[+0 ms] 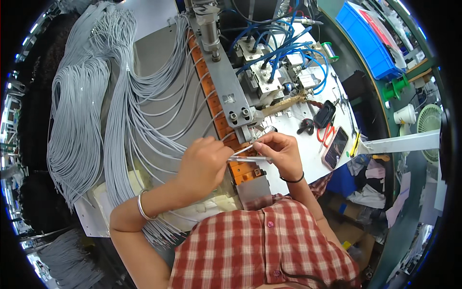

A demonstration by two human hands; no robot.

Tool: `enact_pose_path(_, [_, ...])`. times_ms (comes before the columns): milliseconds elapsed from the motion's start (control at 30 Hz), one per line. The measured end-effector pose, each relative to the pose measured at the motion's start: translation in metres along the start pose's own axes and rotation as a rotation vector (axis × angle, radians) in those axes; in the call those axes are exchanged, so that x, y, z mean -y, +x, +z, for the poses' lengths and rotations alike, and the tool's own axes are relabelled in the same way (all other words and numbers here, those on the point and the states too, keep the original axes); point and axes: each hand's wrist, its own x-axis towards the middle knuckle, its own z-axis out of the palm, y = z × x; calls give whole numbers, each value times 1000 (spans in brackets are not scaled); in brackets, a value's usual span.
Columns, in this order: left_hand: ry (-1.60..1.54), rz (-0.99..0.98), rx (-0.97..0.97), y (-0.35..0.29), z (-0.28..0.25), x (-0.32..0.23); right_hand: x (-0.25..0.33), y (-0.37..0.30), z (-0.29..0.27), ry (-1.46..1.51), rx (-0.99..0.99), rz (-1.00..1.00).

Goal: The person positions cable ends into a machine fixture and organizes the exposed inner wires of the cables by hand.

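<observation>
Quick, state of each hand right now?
Left hand: closed on a thin pale cable; the rest of its grip is hidden.
Right hand: closed in a pinch on the same cable.

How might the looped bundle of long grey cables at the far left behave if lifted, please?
The looped bundle of long grey cables would probably flop, judging by its soft curves, and may feel heavy, having so many cables.
</observation>
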Motion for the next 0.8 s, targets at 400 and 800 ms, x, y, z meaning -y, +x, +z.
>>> enact_pose_path(400, [-6, -22, -18, 3, 2, -2, 11, -3, -7, 329, 139, 191])
enact_pose_path(800, [14, 116, 45, 0, 9, -3, -5, -2, -10, 109, 92, 108])
